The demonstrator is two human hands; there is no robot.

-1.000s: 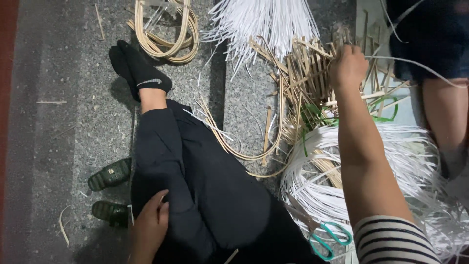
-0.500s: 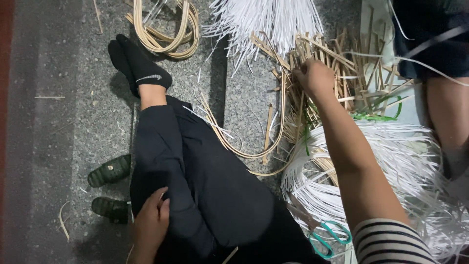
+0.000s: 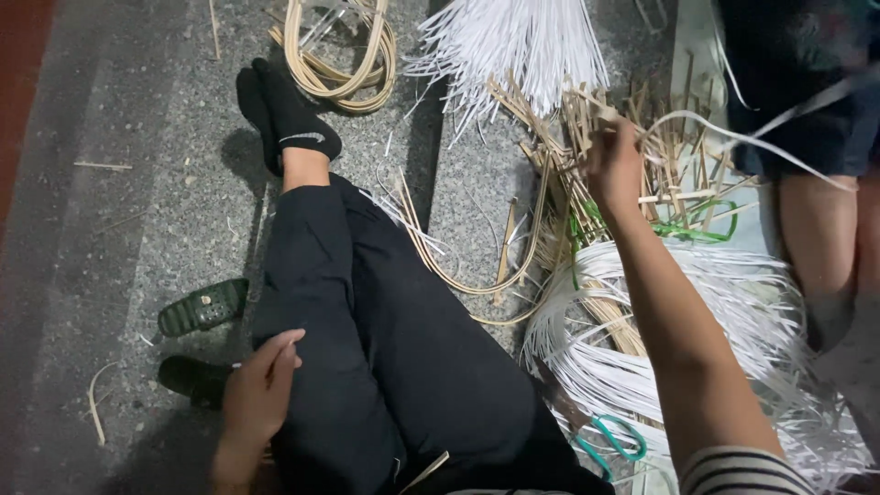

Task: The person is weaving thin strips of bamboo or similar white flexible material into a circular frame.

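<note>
My right hand (image 3: 612,163) reaches forward into a heap of tan cane strips (image 3: 550,197) and pinches one thin cane strip (image 3: 594,108) near its end. My left hand (image 3: 259,396) rests on my thigh with loose fingers, holding nothing. I am sitting on the stone floor with my legs in black trousers (image 3: 385,330) stretched out, and black socks (image 3: 289,115) on my feet. A large coil of white flat strips (image 3: 600,362) lies just under my right forearm.
A loop of thick tan cane (image 3: 341,57) and a fan of white strips (image 3: 513,38) lie at the top. Teal-handled scissors (image 3: 612,440) sit by the white coil. Dark green sandals (image 3: 203,307) are beside my left leg. Another person's bare leg (image 3: 814,234) stands at the right.
My right hand has shifted left across the cane heap and drawn slightly nearer, now pinching a strip. My left hand stays on my thigh.
</note>
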